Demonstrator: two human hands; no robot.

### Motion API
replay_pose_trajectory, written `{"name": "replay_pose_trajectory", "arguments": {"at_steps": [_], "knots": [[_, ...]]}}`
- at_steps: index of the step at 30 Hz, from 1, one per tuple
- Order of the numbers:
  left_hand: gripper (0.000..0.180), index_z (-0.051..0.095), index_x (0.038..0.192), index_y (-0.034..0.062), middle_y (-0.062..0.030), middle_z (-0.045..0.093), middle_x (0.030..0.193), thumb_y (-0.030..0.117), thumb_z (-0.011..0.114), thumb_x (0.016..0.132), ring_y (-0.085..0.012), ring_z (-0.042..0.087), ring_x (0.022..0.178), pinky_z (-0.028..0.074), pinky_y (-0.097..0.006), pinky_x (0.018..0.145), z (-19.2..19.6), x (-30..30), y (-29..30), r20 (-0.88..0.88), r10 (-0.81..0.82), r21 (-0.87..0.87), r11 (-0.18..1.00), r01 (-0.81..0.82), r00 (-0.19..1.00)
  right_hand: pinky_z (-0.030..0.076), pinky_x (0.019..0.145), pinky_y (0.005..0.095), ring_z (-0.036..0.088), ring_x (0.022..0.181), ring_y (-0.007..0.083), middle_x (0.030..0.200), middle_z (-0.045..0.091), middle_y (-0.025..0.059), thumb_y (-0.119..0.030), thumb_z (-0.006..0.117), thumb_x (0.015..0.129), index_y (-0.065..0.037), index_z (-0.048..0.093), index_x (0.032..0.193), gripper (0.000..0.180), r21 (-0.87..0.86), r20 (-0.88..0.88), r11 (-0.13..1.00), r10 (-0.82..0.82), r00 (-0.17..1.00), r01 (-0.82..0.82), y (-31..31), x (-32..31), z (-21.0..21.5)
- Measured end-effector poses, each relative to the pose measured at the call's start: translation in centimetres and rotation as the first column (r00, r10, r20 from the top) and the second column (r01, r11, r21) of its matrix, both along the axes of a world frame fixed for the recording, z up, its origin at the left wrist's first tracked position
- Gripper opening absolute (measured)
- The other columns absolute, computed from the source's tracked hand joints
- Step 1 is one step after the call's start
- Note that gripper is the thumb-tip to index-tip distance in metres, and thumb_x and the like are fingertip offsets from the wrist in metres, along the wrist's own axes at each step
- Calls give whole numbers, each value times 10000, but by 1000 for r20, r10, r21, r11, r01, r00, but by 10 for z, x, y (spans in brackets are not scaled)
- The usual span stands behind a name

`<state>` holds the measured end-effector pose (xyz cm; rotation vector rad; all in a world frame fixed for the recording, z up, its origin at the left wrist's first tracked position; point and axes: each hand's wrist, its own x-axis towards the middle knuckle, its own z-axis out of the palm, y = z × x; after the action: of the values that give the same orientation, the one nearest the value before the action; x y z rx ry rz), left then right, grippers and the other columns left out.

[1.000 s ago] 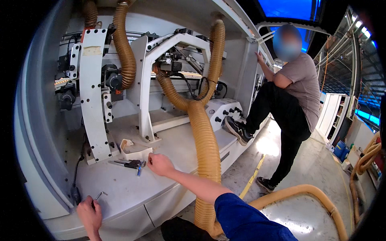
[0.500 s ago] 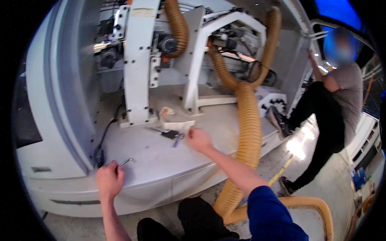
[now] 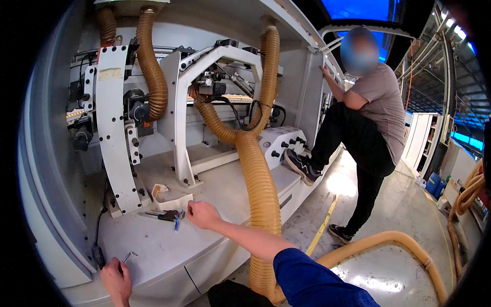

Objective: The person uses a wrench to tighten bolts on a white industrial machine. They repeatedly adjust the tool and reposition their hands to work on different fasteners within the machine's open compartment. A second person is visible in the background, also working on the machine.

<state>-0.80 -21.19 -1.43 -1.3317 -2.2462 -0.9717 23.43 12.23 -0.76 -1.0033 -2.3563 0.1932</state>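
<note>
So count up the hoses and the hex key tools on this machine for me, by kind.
Tan ribbed hoses on the machine: 4, the big one in front, one left of it, one far left, one behind.
Hex key sets: 1, by the right hand.
Loose hex keys: 1, at the left hand.
Total: 6

A factory or industrial workshop floor. A large white machine point(image 3: 169, 153) fills most of the view, its hood raised to show metal brackets, motors and cables inside. Thick tan ribbed dust hoses point(image 3: 261, 184) run from the machine down to the floor. A set of hex keys point(image 3: 166, 215) lies on the machine's flat base. The floor point(image 3: 404, 215) is shiny grey concrete with a yellow painted line point(image 3: 322, 230). A second person point(image 3: 358, 133) stands with one foot up on the machine. Farther back are white cabinets point(image 3: 422, 143) and a high steel-framed roof.
</note>
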Motion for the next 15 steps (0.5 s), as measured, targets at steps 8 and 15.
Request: {"name": "replay_pose_trajectory", "arguments": {"at_steps": [8, 15], "knots": [[210, 545, 747, -3, -240, 622, 682, 126, 639, 882, -485, 621, 680, 470, -553, 640, 1, 1, -7, -18, -7, -21, 1000, 7, 1000, 577, 791, 547, 715, 880, 427, 922, 739, 216, -253, 634, 933, -37, 670, 986, 225, -59, 11, 998, 22, 1000, -21, 3, 0, -7], [216, 536, 753, 0, -238, 619, 675, 131, 631, 895, -482, 623, 685, 466, -555, 634, 3, 2, -8, -24, -21, -12, 1000, 21, 1000, 580, 790, 543, 718, 882, 423, 905, 738, 208, -256, 647, 932, -45, 668, 982, 218, -38, -1, 999, 20, 1000, -20, 0, -2, -6]]}}
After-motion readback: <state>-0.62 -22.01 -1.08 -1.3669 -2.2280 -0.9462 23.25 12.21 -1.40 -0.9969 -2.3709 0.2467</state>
